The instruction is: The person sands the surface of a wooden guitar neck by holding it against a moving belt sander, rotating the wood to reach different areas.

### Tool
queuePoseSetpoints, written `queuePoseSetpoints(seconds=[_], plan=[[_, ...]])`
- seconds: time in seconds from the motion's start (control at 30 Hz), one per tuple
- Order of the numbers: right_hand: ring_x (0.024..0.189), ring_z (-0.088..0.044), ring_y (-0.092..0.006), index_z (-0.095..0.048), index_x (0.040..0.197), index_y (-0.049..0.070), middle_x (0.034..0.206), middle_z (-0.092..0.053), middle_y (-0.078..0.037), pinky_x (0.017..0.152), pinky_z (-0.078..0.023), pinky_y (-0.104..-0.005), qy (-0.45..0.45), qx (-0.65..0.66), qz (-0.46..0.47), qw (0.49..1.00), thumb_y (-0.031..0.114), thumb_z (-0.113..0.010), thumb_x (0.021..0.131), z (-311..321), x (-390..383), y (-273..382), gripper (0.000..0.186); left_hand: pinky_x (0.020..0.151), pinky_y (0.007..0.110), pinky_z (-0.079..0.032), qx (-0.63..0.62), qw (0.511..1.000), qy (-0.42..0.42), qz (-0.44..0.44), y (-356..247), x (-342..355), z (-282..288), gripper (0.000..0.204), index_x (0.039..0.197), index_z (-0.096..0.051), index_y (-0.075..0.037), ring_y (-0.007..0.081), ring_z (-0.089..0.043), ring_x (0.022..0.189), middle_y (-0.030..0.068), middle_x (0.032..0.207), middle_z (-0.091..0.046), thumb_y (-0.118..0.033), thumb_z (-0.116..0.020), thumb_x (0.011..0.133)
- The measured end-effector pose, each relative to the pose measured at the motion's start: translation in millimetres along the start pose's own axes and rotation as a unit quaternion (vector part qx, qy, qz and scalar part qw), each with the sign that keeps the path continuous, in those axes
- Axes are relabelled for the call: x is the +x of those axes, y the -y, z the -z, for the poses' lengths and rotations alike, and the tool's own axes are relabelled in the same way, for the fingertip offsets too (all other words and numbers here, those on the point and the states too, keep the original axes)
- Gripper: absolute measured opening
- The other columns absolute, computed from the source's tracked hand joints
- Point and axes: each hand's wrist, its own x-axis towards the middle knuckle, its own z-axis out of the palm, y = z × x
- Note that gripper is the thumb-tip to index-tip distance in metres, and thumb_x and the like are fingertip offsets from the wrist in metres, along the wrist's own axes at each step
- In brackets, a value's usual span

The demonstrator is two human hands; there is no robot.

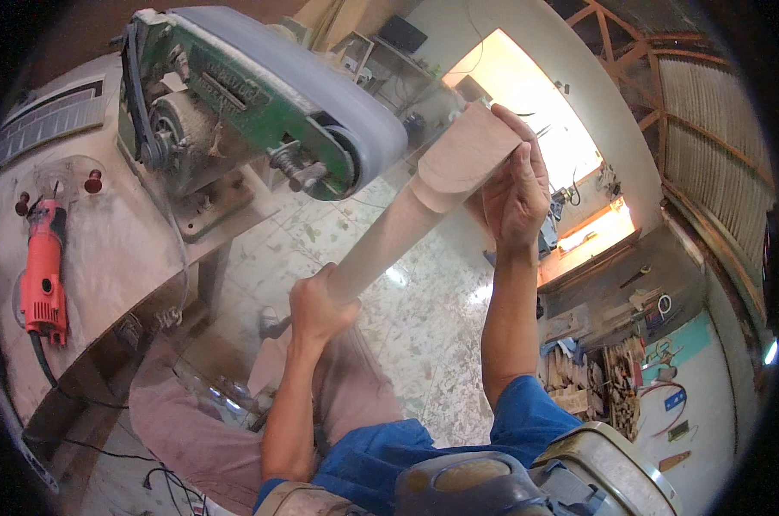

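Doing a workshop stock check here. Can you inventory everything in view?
belt sander: one, green with grey belt, upper left
power tool: one, red, on the workbench
workbench: one, pale brown, left
wooden piece: one, pale brown, centre
tiled floor: one, whitish, centre
glowing openings: two, yellow-white, upper right
stacked wood: many, brown, right
cables: several, black, lower left
wall items: several, mixed colours, right
mask, seemingly: one, blue-grey, bottom edge
trousers: one pair, dusty pink, lower left
shirt: one, blue, bottom
left hand: one, bare, gripping piece's narrow end
right hand: one, bare, at its broad end
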Motion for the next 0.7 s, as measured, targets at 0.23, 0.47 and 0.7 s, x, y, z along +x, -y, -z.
queuePoseSetpoints(seconds=[0.23,0.47,0.7], plan=[[0.119,-0.055,-0.0150,-0.054,0.137,-0.002,0.134,-0.058,-0.013,0.098,-0.046,-0.0316,-0.015,-0.073,0.026,0.997,0.036,-0.050,0.107,-20,11,-14,0.049,0.065,0.048,-0.053,-0.053,0.998,0.023,0.019,9,1,6,0.020,0.081,-0.065,-0.002,0.0446,-0.066,0.073,0.0235,0.073,-0.067,-0.013,-0.068,0.064],[0.094,-0.059,-0.0091,-0.058,0.133,-0.001,0.130,-0.062,-0.013,0.079,-0.049,-0.0223,-0.045,-0.167,0.102,0.980,0.039,-0.051,0.106,-30,22,-18,0.049,0.068,0.049,-0.052,-0.075,0.995,0.066,0.005,11,10,20,0.027,0.089,-0.065,-0.001,0.0456,-0.065,0.077,0.0232,0.077,-0.067,-0.013,-0.067,0.065],[0.097,-0.060,-0.0118,-0.063,0.128,0.002,0.115,-0.065,-0.009,0.084,-0.051,-0.0264,-0.080,-0.238,0.113,0.961,0.040,-0.052,0.106,-48,19,-11,0.045,0.071,0.050,-0.050,-0.102,0.994,0.044,-0.004,18,13,10,0.030,0.094,-0.061,0.000,0.0481,-0.063,0.083,0.0252,0.085,-0.065,-0.011,-0.065,0.066]])
